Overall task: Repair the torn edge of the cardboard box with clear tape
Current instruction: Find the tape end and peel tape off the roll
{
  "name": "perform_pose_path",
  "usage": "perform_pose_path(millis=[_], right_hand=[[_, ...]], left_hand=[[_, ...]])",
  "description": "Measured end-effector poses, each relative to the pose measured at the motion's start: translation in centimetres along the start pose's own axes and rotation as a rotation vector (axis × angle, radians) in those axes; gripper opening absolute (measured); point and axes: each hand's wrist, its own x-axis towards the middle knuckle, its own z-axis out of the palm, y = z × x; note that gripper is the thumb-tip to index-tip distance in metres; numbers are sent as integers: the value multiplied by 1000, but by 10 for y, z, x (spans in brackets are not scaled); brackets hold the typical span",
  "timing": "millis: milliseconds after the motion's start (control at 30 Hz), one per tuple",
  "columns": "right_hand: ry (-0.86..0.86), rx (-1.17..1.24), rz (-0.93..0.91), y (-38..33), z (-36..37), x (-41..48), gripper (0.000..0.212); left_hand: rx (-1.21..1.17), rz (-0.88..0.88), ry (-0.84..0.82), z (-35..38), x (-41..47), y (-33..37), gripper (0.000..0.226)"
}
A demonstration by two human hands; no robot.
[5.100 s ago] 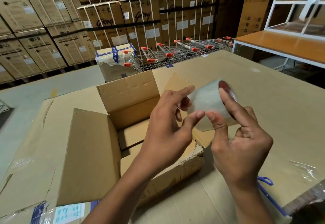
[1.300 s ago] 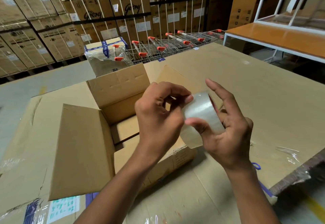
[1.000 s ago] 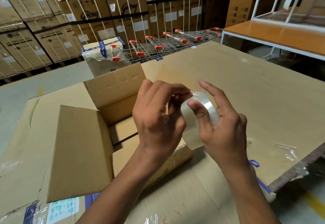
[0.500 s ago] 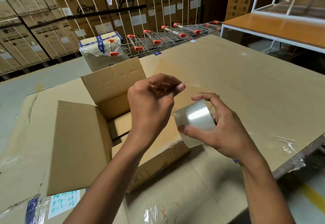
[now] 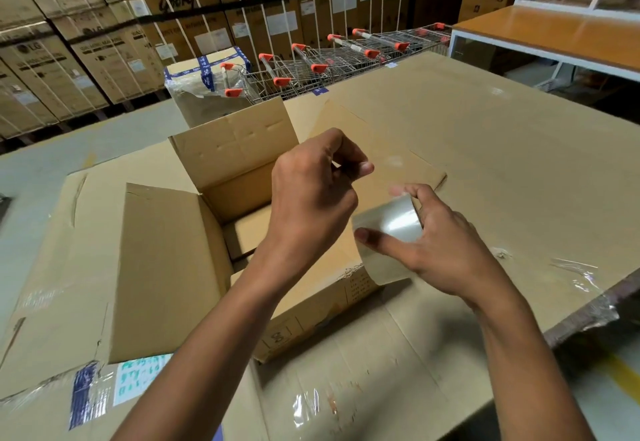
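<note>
Over the open cardboard box (image 5: 166, 267), your right hand (image 5: 450, 250) had its grip round the tape roll (image 5: 388, 222). Your left hand (image 5: 311, 198) pinched the pulled-out tape strip (image 5: 391, 163) just beside it. The torn edge (image 5: 348, 272) showed just below the roll. The box sat on the worktop (image 5: 519, 163).

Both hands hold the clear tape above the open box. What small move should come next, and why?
Probably draw the hands further apart to lengthen the strip. The left hand pinches what looks like the tape end close to the tape roll in the right hand, so the free piece seems too short for the torn edge of the cardboard box.
</note>
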Motion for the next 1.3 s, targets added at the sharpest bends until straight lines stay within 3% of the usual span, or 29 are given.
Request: perform_pose_path(millis=[133, 267, 400, 467, 667, 833, 967, 1133, 1300], right_hand=[[-94, 70, 108, 10, -3, 10, 95], [-209, 424, -87, 24, -5, 5, 73], [-433, 640, -225, 43, -3, -3, 95], [-400, 707, -260, 44, 0, -6, 95], [-168, 677, -352, 36, 13, -6, 81], [-74, 420, -329, 46, 21, 0, 79], [-81, 480, -330, 54, 25, -2, 83], [-95, 516, -328, 75, 25, -5, 85], [-118, 377, -317, 91, 29, -9, 85]], left_hand=[[-12, 34, -40, -6, 4, 3, 13], [-23, 18, -9, -10, 13, 2, 9], [-16, -10, -13, -25, 27, -3, 13], [-27, -8, -43, -33, 30, -1, 11], [-11, 16, -66, -44, 32, -4, 8], [5, -19, -58, -33, 19, -13, 12], [-16, -52, -57, -25, 6, -23, 20], [-46, -127, -59, -19, -15, -29, 14], [-57, -234, -74, -21, -39, -30, 7]])
